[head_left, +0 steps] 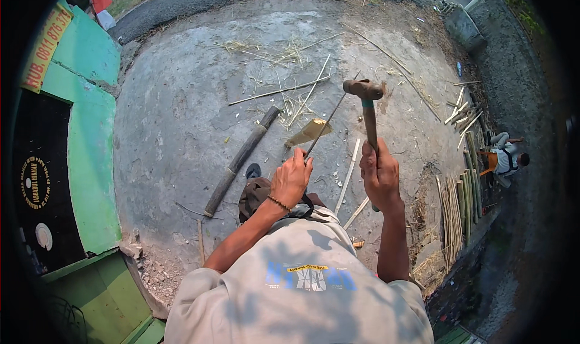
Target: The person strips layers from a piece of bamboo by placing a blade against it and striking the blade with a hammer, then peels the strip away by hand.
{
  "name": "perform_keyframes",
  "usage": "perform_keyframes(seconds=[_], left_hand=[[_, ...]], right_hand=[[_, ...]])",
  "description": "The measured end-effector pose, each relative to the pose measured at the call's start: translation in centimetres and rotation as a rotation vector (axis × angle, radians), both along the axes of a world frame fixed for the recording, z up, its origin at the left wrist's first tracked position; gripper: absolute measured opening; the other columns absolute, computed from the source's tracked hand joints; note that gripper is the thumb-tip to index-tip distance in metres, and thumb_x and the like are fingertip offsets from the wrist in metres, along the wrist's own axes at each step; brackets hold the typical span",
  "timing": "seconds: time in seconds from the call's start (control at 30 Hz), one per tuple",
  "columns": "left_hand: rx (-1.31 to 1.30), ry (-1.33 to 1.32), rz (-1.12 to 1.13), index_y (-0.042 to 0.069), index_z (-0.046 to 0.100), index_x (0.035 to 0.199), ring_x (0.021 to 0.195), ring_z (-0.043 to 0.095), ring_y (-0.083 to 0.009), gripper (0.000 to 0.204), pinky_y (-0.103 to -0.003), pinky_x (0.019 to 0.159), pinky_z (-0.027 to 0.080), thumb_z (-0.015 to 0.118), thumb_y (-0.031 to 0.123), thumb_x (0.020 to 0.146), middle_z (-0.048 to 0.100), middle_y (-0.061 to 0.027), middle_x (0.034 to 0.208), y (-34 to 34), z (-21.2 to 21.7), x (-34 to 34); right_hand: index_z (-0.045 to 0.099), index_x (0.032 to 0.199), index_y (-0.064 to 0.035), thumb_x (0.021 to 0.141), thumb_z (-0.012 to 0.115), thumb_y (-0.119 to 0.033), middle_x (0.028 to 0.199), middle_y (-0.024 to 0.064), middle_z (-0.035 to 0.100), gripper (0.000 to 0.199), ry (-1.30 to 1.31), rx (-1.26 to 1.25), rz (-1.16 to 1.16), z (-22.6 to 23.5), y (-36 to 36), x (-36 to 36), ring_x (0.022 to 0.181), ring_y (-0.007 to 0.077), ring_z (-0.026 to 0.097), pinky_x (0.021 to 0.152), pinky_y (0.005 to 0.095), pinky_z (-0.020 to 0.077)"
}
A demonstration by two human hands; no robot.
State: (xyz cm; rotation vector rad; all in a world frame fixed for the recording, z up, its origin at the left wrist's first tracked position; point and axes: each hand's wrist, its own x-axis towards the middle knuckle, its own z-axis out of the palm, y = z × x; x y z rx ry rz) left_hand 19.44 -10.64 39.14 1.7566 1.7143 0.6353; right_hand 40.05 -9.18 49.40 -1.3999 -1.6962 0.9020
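My left hand (291,178) is closed around the near end of a long, thin dark bar (339,104), which tapers to a point; whether it is a blade seen edge-on I cannot tell. The bar slants away to the right, across a short brown piece of bamboo (306,133) with a pale cut end. Whether the two touch is unclear. In my right hand (379,170) a hammer (370,119) stands raised, gripped by its wooden handle. Its rusty head (364,90) appears close to the bar's far end.
A dark bamboo pole (241,162) lies left on the concrete (175,114). Thin strips (281,91) and shavings are scattered ahead. Poles and sticks (452,217) are stacked at the right, near a seated person (504,158). A green wall (93,162) borders the left.
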Motion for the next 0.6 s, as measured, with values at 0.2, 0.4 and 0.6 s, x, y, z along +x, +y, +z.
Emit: perform_keyframes(seconds=[0.2,0.4,0.6], left_hand=[[0.013,-0.028,0.02,0.0,0.054,0.114,0.079,0.068,-0.0451,0.029,-0.053,0.066,0.052,0.058,0.025,0.101,0.069,-0.0253,0.085,0.4,0.6,0.2],[0.03,-0.002,0.067,0.0,0.054,0.113,0.077,0.068,-0.045,0.029,-0.052,0.065,0.053,0.058,0.025,0.101,0.069,-0.0249,0.084,0.3,-0.3,-0.9],[0.02,-0.028,0.065,0.003,0.05,0.109,0.078,0.067,-0.0469,0.025,-0.055,0.065,0.054,0.057,0.025,0.101,0.069,-0.0258,0.086,-0.1,0.6,-0.7]], right_hand=[[0.049,0.099,-0.001,0.108,0.047,-0.02,0.06,0.0096,0.049,0.021,0.026,0.319,-0.085,-4.8,0.2,0.4,0.047,0.0196,0.05,0.045,0.0372,0.0386],[0.051,0.097,-0.0034,0.106,0.051,-0.022,0.061,0.014,0.05,0.021,-0.089,-0.053,0.019,-3.7,0.3,0.5,0.047,0.0288,0.049,0.047,0.0419,0.0377],[0.044,0.091,-0.002,0.109,0.045,-0.029,0.059,0.0033,0.046,0.032,0.422,0.319,0.038,-1.8,-1.8,-1.0,0.047,0.0114,0.044,0.043,0.03,0.0327]])
